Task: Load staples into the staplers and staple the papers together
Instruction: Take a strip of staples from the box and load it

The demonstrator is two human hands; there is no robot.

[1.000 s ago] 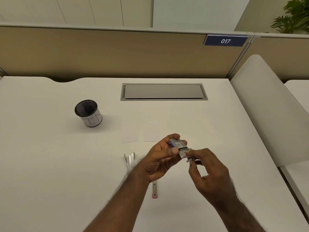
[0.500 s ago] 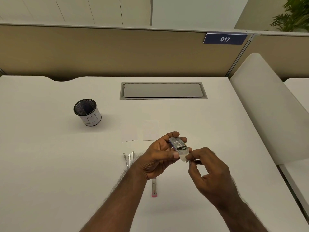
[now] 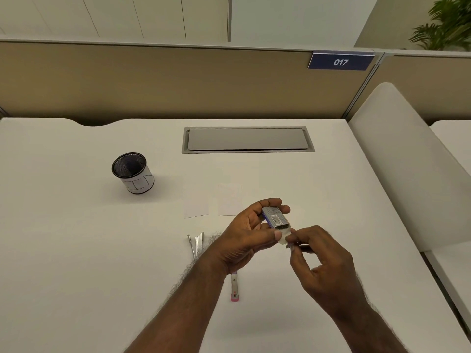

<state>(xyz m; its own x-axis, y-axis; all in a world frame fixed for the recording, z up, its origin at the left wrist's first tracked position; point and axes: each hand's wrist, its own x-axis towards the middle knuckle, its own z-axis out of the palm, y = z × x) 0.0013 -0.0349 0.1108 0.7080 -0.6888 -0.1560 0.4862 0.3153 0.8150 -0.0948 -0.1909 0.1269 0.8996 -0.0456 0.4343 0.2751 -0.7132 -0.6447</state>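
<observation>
The small grey cardboard staple box with a barcode label [image 3: 275,218] is held above the middle of the white desk [image 3: 76,250], the left hand [image 3: 251,238] curled around it, open end turned toward the right hand [image 3: 318,253], apparently for extraction. The right fingertips [image 3: 290,244] pinch a small object at the mouth, probably staples; identity unclear. Two white paper slips [image 3: 196,203] lie just beyond; slim metal staplers [image 3: 196,244] lie beside the left wrist, one pink-tipped [image 3: 234,289] beneath it.

An office cubicle: a tan partition [image 3: 153,80] with number plate 017 [image 3: 340,61] behind a white desk [image 3: 76,250].
</observation>
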